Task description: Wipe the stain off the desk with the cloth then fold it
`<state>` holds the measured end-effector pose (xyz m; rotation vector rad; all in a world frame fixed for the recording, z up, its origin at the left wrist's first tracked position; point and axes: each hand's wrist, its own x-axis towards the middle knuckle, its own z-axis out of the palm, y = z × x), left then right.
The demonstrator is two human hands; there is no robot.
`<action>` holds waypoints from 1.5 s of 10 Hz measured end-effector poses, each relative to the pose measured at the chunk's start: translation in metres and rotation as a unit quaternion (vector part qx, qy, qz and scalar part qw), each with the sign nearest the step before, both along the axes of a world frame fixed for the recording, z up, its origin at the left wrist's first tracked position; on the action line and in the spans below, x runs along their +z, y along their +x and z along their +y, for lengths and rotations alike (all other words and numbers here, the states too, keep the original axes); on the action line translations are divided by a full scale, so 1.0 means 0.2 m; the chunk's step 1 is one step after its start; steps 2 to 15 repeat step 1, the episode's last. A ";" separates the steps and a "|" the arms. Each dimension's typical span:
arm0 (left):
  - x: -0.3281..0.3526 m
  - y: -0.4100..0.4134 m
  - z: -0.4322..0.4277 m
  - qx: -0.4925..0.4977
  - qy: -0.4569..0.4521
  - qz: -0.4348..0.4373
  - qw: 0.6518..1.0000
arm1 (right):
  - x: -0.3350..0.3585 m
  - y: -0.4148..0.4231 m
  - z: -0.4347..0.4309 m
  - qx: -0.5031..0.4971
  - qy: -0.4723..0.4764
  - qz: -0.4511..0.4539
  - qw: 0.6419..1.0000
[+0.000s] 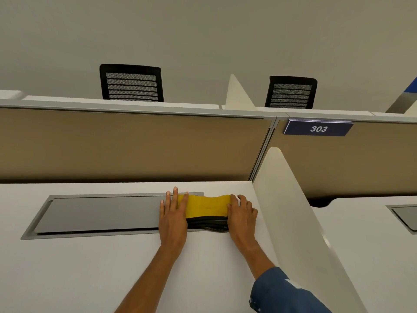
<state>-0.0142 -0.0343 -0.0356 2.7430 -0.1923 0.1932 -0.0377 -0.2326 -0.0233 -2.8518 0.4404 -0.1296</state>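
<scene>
Cloth (206, 205) lay on the worktop (101, 267), w/ its left part over the right end of the grey hatch (99, 214), just left of the white divider (291, 213). It was already a compact yellow wad w/ dark layers showing along the near edge, so folding looked well underway, maybe near done. Left hand (172, 219) lay flat, fingers spread, on the cloth's left end; no pinch, just pressing. Right hand (241, 214) rested on the right end, fingers curled a bit over the edge; grip looked loose, and whether it actually pinched fabric I couldn't tell. No stain visible on the worktop around the hatch, so the wipe step was prob. finished, tho part of the surface sat hidden under hands & cloth. Left to do, by my read: flatten or make a last fold, then let go.
</scene>
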 end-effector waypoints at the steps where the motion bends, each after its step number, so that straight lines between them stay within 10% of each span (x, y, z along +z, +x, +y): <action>1: 0.04 -0.04 0.04 -0.008 -0.037 -0.007 0.999 | 0.05 -0.05 0.02 0.002 0.002 -0.014 1.000; 15: 0.04 -0.04 0.04 -0.008 -0.037 -0.007 0.999 | 0.05 -0.05 0.02 0.002 0.002 -0.014 1.000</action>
